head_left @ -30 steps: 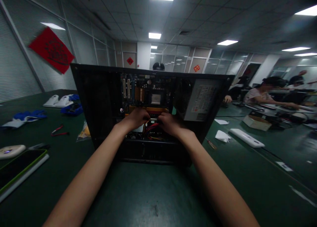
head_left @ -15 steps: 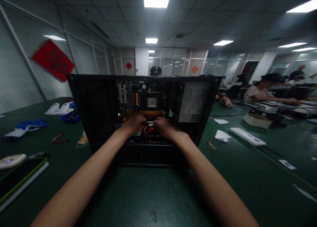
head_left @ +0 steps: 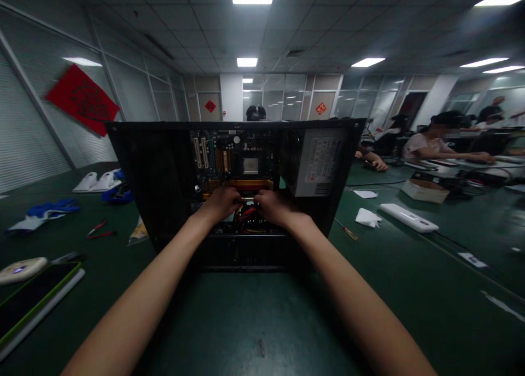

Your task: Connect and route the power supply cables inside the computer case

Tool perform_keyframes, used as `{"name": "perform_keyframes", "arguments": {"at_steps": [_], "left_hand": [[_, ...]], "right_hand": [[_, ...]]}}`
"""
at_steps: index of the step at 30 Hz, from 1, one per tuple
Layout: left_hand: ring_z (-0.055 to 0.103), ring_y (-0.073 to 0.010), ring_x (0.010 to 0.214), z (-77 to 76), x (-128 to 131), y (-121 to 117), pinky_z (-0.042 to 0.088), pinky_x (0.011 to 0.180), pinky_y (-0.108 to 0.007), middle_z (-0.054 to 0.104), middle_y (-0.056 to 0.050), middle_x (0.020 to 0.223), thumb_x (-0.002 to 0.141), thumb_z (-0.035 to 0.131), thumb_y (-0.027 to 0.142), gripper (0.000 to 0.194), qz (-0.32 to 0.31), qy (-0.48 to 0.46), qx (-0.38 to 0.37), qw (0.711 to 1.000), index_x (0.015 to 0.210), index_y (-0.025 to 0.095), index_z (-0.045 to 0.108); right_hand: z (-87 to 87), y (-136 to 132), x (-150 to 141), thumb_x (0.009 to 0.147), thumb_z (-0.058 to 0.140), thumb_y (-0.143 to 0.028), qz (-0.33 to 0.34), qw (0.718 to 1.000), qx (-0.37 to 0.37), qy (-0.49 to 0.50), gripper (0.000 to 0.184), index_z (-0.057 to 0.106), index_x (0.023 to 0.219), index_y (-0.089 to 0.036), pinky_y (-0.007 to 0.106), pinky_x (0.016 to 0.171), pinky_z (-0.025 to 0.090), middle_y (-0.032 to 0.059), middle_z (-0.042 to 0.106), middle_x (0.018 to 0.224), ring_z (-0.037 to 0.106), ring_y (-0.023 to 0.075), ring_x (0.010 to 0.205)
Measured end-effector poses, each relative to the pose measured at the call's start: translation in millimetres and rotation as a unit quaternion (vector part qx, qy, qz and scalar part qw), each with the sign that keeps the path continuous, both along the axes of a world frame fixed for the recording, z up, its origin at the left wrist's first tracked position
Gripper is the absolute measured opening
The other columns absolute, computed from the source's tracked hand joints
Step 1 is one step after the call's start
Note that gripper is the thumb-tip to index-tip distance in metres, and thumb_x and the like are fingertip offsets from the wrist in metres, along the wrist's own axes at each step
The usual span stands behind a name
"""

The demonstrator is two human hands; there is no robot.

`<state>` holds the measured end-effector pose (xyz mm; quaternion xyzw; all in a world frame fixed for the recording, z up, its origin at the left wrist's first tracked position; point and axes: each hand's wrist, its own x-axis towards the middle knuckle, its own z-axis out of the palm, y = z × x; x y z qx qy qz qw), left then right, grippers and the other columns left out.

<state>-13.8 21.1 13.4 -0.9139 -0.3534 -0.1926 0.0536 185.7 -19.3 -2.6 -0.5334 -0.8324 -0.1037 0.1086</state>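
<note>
An open black computer case (head_left: 139, 173) stands in front of me, its inside facing me. The motherboard (head_left: 229, 146) is at its back wall, with long yellow and red memory slots (head_left: 248, 185) low on it. My left hand (head_left: 223, 202) is closed at the lower edge of these slots, left of centre. Facing it, my right hand (head_left: 270, 203) is also closed, fingers bent inward. A thin pale edge shows between the two sets of fingertips; what they pinch is mostly hidden. Red and black cables (head_left: 248, 218) lie just below. The power supply (head_left: 322, 165) fills the case's right side.
On the left lie red-handled pliers (head_left: 101, 231), blue and white gloves (head_left: 53, 207) and a phone (head_left: 36, 296). To the right are a screwdriver (head_left: 348, 230), crumpled white paper (head_left: 368, 218), a white power strip (head_left: 408, 217) and a cardboard box (head_left: 424, 190). Other people sit farther off.
The view has tilted and shifted slightly. Both hands stay at the same spot by the memory slots, with only slight finger movement.
</note>
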Motion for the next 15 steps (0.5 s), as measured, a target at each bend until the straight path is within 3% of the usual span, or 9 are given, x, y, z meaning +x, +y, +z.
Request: {"name": "perform_keyframes", "arguments": {"at_steps": [15], "left_hand": [[0.069,-0.0198,0.085,-4.2,1.9,4.0,0.048,0.073,-0.026,0.075,-0.007,0.089,0.080,0.068,0.014,0.016,0.005,-0.003,-0.009,1.000,0.089,0.017,0.080]], "right_hand": [[12.7,-17.3,-5.9,0.092,0.054,-0.017,-0.007,1.000,-0.018,-0.008,0.022,0.070,0.108,-0.014,0.027,0.076,0.045,0.0121,0.066,0.111,0.065,0.0217,0.097]]}}
